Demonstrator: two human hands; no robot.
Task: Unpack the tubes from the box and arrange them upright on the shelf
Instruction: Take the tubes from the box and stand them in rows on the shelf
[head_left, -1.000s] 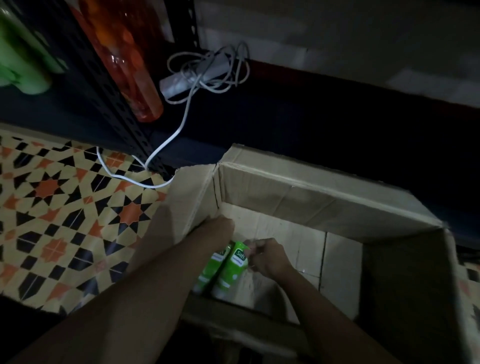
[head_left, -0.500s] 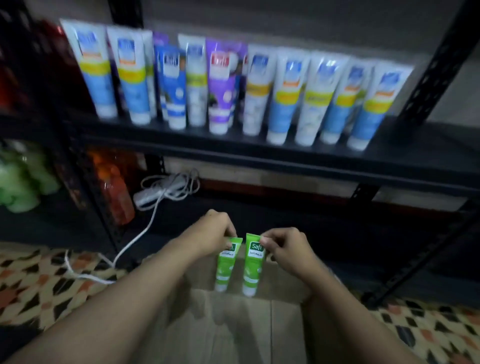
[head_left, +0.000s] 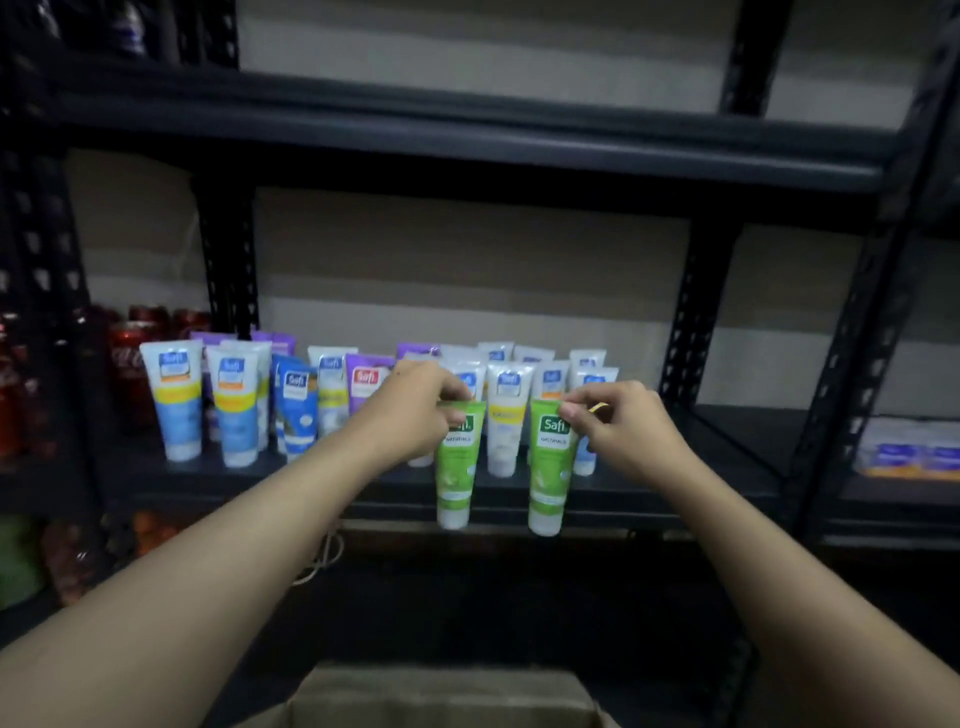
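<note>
Two green tubes hang cap-down at mid-frame, in front of the shelf's front edge and not resting on it. The left green tube (head_left: 457, 467) is pinched at its flat crimped top by the left hand (head_left: 415, 410), fingers curled over it. The right green tube (head_left: 549, 467) is pinched the same way by the right hand (head_left: 623, 431). The two hang near each other but apart. Behind them, on the dark shelf (head_left: 727, 436), the other tubes (head_left: 234, 405), white, blue and purple, stand upright on their caps. At the far left are red cans (head_left: 127, 364), and the cardboard box (head_left: 441, 696) shows at the bottom edge
</note>
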